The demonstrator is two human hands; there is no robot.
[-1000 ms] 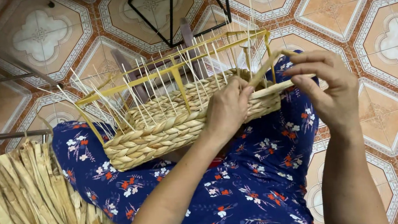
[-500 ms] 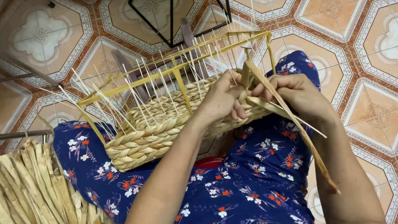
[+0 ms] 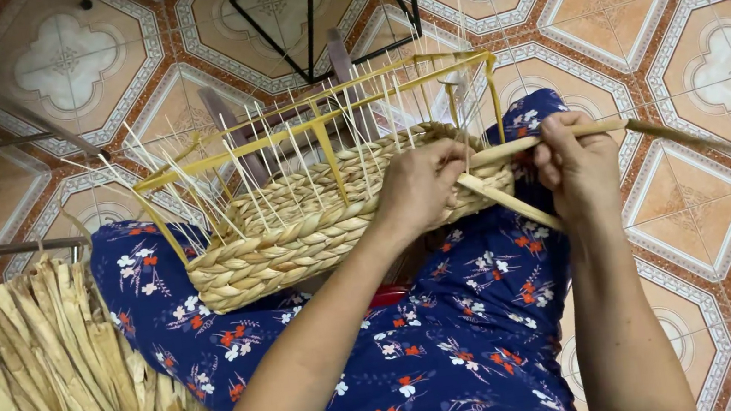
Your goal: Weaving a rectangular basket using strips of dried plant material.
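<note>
Half-woven basket [image 3: 313, 230] is sitting on the person's lap, on blue floral cloth [image 3: 458, 352], w/ thin upright stakes and a yellow frame [image 3: 318, 123] sticking up above the braided wall. Vs 0.5 s ago: the long strand [image 3: 654, 131] that was hanging down past the right wrist is now running out flat to the right, pulled taut; basket is staying put. Big pile of dried strips [image 3: 44, 384] is lying at lower left on the tiled floor [image 3: 697, 25]. Right hand [image 3: 576, 166] is pinching the strand, fingers closed round it. Left hand [image 3: 419, 188] is pressing on the basket's right end, fingers curled tight at the rim where the strand starts.
</note>
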